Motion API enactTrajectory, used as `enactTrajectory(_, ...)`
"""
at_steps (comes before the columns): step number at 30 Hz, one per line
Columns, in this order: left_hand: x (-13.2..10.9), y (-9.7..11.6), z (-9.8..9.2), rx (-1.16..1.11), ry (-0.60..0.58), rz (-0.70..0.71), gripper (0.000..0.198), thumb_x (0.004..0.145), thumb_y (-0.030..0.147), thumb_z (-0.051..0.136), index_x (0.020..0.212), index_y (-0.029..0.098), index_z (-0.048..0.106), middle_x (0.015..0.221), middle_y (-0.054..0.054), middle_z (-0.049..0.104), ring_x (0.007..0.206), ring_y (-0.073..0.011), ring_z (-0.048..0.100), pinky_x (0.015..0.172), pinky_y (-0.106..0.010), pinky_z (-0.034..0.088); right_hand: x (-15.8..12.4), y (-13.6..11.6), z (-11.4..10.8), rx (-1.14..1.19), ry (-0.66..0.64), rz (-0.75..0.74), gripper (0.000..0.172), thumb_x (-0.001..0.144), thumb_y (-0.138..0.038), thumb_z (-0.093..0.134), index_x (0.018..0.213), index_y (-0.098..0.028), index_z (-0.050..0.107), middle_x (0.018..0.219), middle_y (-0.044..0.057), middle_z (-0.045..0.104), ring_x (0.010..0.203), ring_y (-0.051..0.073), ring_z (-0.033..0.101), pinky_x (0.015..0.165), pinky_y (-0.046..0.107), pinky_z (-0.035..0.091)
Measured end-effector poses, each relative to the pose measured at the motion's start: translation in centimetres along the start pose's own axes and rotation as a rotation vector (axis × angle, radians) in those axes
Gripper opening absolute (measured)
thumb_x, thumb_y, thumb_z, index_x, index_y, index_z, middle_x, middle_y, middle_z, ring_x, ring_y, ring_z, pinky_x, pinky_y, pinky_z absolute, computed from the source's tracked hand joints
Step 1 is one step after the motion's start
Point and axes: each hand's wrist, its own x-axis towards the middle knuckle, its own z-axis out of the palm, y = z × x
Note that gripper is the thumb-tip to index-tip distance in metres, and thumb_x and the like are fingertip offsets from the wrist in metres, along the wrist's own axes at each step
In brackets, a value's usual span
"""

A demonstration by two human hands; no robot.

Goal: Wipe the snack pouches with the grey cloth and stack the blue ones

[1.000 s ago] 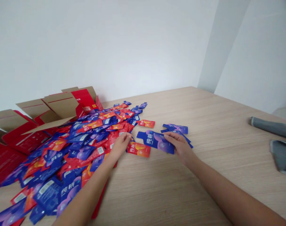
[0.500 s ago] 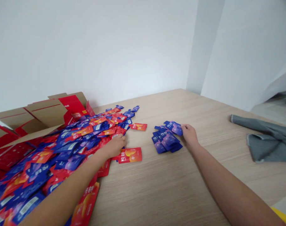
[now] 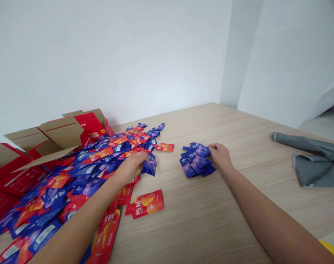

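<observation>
At the right edge of a big heap of red and blue sachets [image 3: 87,170], my left hand [image 3: 135,165] pinches a blue sachet [image 3: 150,166]. Right of the middle lies a small overlapping pile of blue sachets [image 3: 193,167]. My right hand [image 3: 219,154] has its fingers closed at the right end of the pile's top blue sachet [image 3: 201,150]. One red sachet [image 3: 147,204] lies flat in front of my left hand, and another red sachet [image 3: 164,147] lies beyond it, between the heap and the pile.
Open red cardboard boxes [image 3: 94,125] stand at the left behind the heap. A grey cloth [image 3: 318,168] lies on the right part of the wooden table [image 3: 205,220]. A white wall [image 3: 145,58] rises behind the table.
My left hand has moved a little up and now holds a blue sachet. The red sachet near it lies closer to me, apart from the hand. My right hand has hardly moved.
</observation>
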Motion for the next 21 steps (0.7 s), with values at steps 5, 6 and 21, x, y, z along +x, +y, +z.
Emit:
enactTrajectory(5,0.6,2.0,3.4,-0.126,0.159,-0.061,0.035,0.063,-0.002,0.038,0.086,0.019,0.054,0.095,-0.006,0.06,0.095,-0.0191,0.056,0.084,-0.033,0.044,-0.8,-0.9,0.4,-0.108,-0.076,-0.309,0.032,0.082,-0.023,0.041,0.099,-0.027,0.068,0.119,0.002,0.059,0.114,0.021,0.047,0.098,0.04,0.034)
enactTrajectory(6,0.6,2.2,4.3,-0.156,0.182,-0.084,0.035,0.063,-0.002,0.038,0.085,0.019,0.055,0.094,-0.005,0.06,0.094,-0.0191,0.056,0.083,-0.034,0.044,-0.9,-0.9,0.6,-0.149,-0.109,-0.334,0.033,0.083,-0.022,0.04,0.099,-0.03,0.068,0.123,0.0,0.057,0.116,0.02,0.046,0.098,0.041,0.034)
enactTrajectory(21,-1.5,2.0,10.0,-0.444,0.312,-0.301,0.013,0.077,0.014,0.045,0.08,0.021,0.055,0.094,-0.005,0.058,0.092,-0.0191,0.056,0.083,-0.035,0.045,-0.5,0.8,0.7,-0.394,-0.133,-0.147,0.034,0.076,-0.021,0.053,0.103,-0.035,0.067,0.128,0.001,0.052,0.114,0.029,0.046,0.093,0.046,0.039)
